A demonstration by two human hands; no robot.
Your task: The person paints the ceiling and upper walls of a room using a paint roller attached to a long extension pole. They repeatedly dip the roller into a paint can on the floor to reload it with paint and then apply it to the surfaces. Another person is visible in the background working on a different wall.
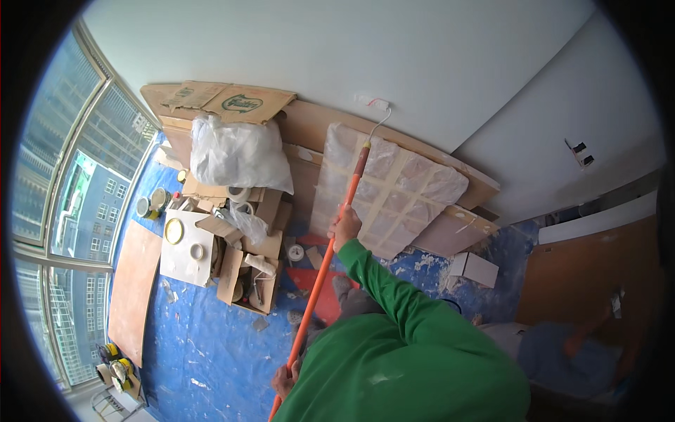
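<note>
A long orange extension pole [323, 281] slants up across the view. On its far end is a bent wire roller frame [380, 124], which reaches a small whitish head [378, 105] close to the wall; whether it touches is hard to tell. My right hand [345, 228] is closed round the upper part of the pole, arm stretched forward in a green sleeve. Lower down, beside my body, my left hand [285, 380] is wrapped round the same pole, partly hidden by the sweater. My feet in grey socks [342, 287] show below me on a red patch of floor.
A plastic-wrapped, taped panel [383, 186] and boards lean on the pale wall [337, 49]. Left stand cardboard boxes [228, 278], a white plastic bundle [239, 155] and paint cans [144, 207] on blue sheeting [211, 344]. A white box [474, 269] and another person [566, 359] are at right.
</note>
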